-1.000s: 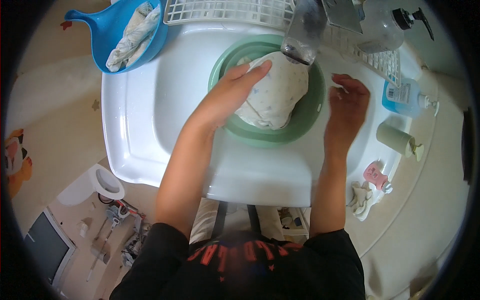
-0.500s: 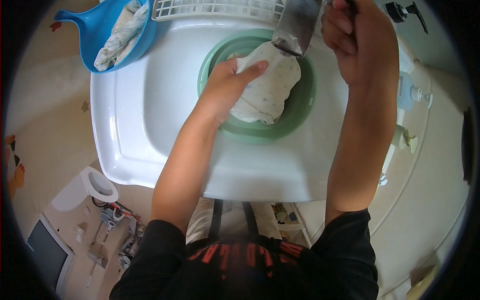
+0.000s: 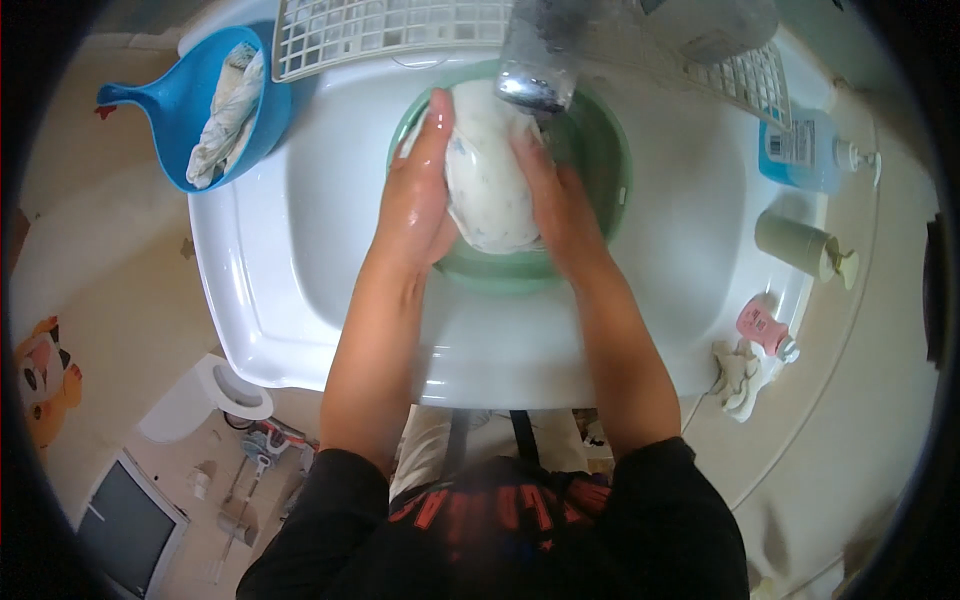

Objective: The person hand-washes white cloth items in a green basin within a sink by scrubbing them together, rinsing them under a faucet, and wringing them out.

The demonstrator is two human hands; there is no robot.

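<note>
A wet white cloth [image 3: 488, 185] with a faint small print bulges up as a rounded bundle over the round green basin [image 3: 600, 215], which stands in the white sink [image 3: 330, 200]. My left hand [image 3: 415, 195] clasps the bundle's left side, its thumb pointing up along the edge. On the opposite side my right hand [image 3: 560, 205] presses against it, slightly smeared by motion. The shiny metal faucet [image 3: 540, 65] hangs just above the cloth's upper right. Whether water is flowing cannot be made out.
At the upper left, a blue dipper [image 3: 170, 80] holds a twisted, patterned cloth [image 3: 228, 115]. A white plastic rack [image 3: 390, 35] lies behind the basin. Along the right rim are a blue pump bottle [image 3: 800, 150], a pale green one [image 3: 795, 245], a pink bottle [image 3: 762, 325] and a crumpled white cloth [image 3: 738, 378].
My right hand has come down from the faucet handle onto the cloth. The cloth now sits bunched between both hands, and the whole view has shifted a little.
</note>
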